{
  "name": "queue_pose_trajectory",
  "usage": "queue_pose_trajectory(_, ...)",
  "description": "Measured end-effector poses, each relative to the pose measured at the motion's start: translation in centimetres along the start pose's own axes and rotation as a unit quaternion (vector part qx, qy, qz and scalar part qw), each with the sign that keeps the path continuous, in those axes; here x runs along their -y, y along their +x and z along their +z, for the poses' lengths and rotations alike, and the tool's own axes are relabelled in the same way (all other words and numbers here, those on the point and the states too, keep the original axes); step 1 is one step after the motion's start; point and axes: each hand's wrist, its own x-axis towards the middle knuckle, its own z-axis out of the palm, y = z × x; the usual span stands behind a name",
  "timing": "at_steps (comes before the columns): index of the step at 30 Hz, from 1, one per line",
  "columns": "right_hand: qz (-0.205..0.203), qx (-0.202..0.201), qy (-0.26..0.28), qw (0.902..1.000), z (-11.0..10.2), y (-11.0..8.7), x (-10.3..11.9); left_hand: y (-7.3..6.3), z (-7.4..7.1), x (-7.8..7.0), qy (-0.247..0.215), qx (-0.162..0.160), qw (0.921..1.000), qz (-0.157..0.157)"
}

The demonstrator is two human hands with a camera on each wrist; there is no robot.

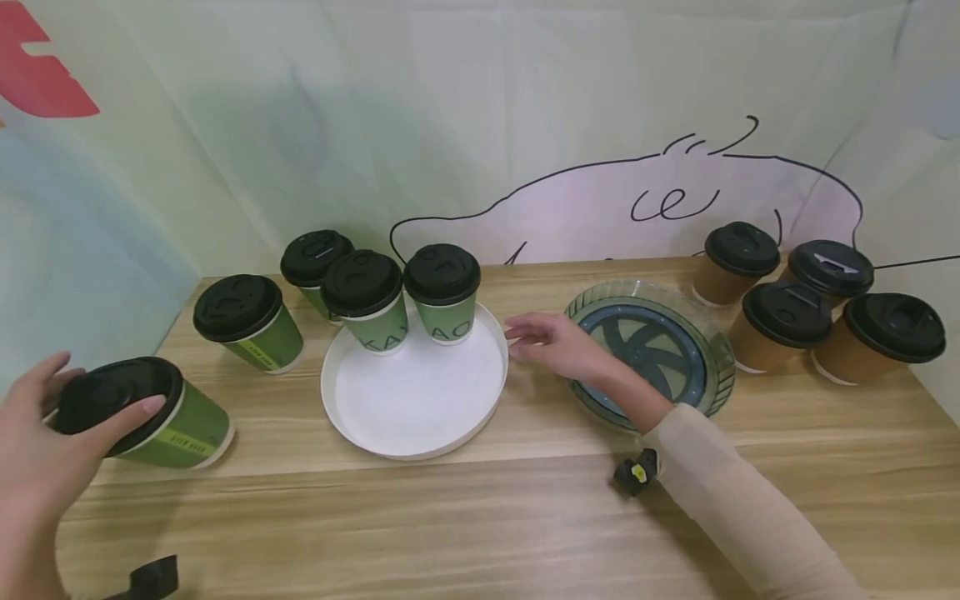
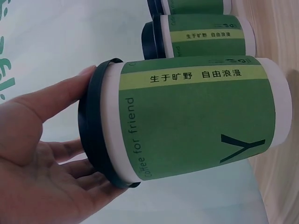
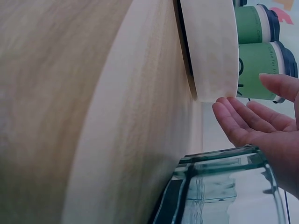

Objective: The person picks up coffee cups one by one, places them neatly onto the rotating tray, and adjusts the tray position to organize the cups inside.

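At the left, my left hand (image 1: 56, 450) grips a green paper coffee cup (image 1: 187, 429) around its black lid (image 2: 91, 123), thumb on one side and fingers on the other. Whether the cup's base touches the table cannot be told. A round white tray (image 1: 420, 408) lies in the middle, with two green lidded cups (image 1: 446, 304) standing at its back. My right hand (image 1: 558, 343) is beside the tray's right rim, fingers loosely extended and holding nothing. In the right wrist view its fingertips (image 3: 224, 105) are at the tray's edge; contact is unclear.
Two more green cups (image 1: 262, 333) stand left of the tray. A clear ribbed round dish (image 1: 723, 367) sits right of it, under my right forearm. Several brown lidded cups (image 1: 862, 346) cluster at the far right. A printed cloth (image 1: 487, 125) hangs behind the table.
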Motion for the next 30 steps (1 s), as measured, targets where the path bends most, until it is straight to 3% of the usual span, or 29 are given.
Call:
queue_pose_trajectory(2, 0.0, -0.002, 0.001, 1.0, 0.0, 0.0, 0.0, 0.2, -0.1, -0.3, 0.003, 0.006, 1.0, 0.003)
queue_pose_trajectory(3, 0.0, -0.003, 0.001, 1.0, 0.0, 0.0, 0.0, -0.8, -0.5, -2.4, 0.006, 0.012, 0.9999, 0.001)
queue_pose_trajectory(5, 0.0, -0.006, 0.003, 1.0, 0.0, 0.1, 0.0, -1.3, -0.6, -3.7, 0.011, 0.009, 0.9999, 0.008)
queue_pose_trajectory(9, 0.002, -0.008, 0.006, 0.9999, 0.1, 0.1, 0.0, -3.7, -1.9, -9.1, 0.019, 0.025, 0.9995, 0.004)
queue_pose_trajectory(10, 0.003, -0.008, 0.008, 0.9999, 0.1, 0.1, 0.1, -3.3, -1.7, -8.6, 0.022, 0.026, 0.9994, 0.007)
queue_pose_trajectory(12, 0.003, -0.006, 0.008, 0.9999, 0.1, 0.1, 0.1, -4.0, -2.1, -10.3, 0.024, 0.037, 0.999, 0.002)
queue_pose_trajectory(20, 0.006, 0.01, 0.001, 0.9999, 0.2, 0.0, 0.4, -3.3, -1.9, -11.3, 0.046, 0.053, 0.9974, 0.015)
queue_pose_trajectory(30, 0.007, 0.003, 0.007, 0.9999, 0.2, 0.0, 0.1, -6.3, -2.6, -17.0, 0.032, 0.062, 0.9972, 0.027)
